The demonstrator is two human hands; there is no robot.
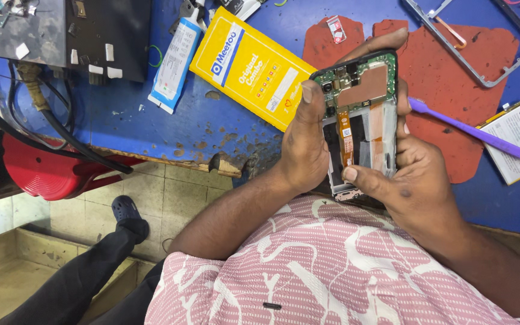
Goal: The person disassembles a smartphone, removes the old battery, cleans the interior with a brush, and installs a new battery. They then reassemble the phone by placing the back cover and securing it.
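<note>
Both hands' grip, left hand (301, 150) and right hand (413, 180), closes around an opened phone (359, 120) held above the blue table (151, 120), back cover already off, green circuit board and orange ribbon cable bared, purple pry tool (476, 133) lying aside.

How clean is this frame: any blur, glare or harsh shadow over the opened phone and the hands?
Head view: even, soft light, no harsh shadows; the opened phone between the left hand and right hand is sharp enough to show its board and orange flex cable; no glare on it; the yellow box is crisp; the edges bend slightly from the wide lens.
</note>
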